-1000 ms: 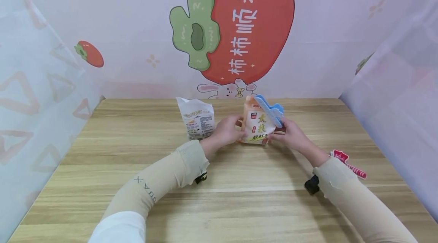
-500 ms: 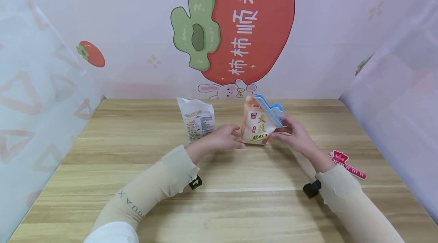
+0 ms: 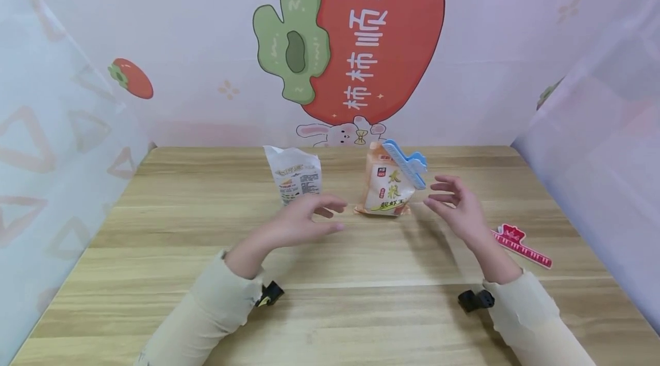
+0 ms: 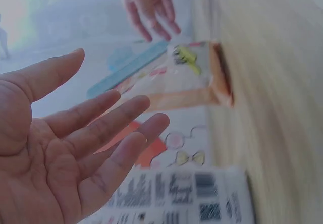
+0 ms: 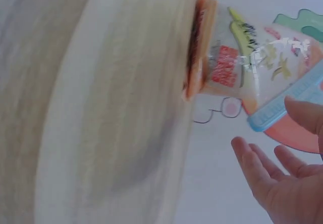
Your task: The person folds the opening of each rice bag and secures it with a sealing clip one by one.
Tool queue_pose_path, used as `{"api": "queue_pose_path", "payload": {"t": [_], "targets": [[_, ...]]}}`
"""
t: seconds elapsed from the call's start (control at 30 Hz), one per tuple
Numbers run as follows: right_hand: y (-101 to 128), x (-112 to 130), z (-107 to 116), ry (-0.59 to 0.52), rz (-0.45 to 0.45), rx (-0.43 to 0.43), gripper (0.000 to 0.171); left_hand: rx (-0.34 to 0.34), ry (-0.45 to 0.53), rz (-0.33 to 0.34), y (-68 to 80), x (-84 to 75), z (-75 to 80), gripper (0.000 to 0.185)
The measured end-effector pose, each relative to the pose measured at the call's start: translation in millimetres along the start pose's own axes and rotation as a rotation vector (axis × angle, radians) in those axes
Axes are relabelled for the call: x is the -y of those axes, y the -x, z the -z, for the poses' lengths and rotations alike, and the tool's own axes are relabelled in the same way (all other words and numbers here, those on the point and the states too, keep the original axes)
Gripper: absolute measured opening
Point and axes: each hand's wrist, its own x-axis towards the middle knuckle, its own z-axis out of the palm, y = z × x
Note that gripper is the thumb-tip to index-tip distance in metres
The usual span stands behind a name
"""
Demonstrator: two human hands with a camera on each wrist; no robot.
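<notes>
An orange-and-white food bag (image 3: 388, 185) stands upright toward the back of the table, with a blue clip (image 3: 404, 164) clamped slantwise across its upper right corner. My left hand (image 3: 295, 221) hovers left of the bag and in front of a white printed bag (image 3: 296, 176), its fingers relaxed around nothing; it hides that bag's lower part in the head view. Just right of the blue clip is my right hand (image 3: 461, 208), fingers loosely bent, apart from bag and clip. The left wrist view also shows the spread fingers of the left hand (image 4: 75, 143).
A red clip (image 3: 523, 247) with a piano-key pattern lies on the wooden table (image 3: 350, 309) at the right, partly behind the right forearm. Printed cloth walls (image 3: 206, 56) close off the back and both sides.
Both hands have let go of the orange-and-white bag. The left hand has drawn back to the left and nearer; the right has moved off to the right. The bag stays standing with its clip.
</notes>
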Motion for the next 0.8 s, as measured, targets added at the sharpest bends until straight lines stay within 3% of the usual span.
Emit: {"api": "queue_pose_path", "payload": {"t": [0.17,0.43,0.57,0.8], "targets": [[13,13,-4,0.007,0.009,-0.043,0.053,-0.12,-0.003,0.019,28.7,4.1,15.9,0.041],[17,31,-30,-0.056,0.072,0.005,0.045,-0.257,-0.132,0.096,71.2,8.5,39.7,0.041],[13,40,-42,-0.094,0.109,0.033,0.043,-0.298,-0.143,0.135,81.0,15.2,52.8,0.041],[6,55,-61,-0.149,0.105,0.09,0.043,-0.353,-0.13,0.173,85.0,34.0,72.6,0.042]]}}
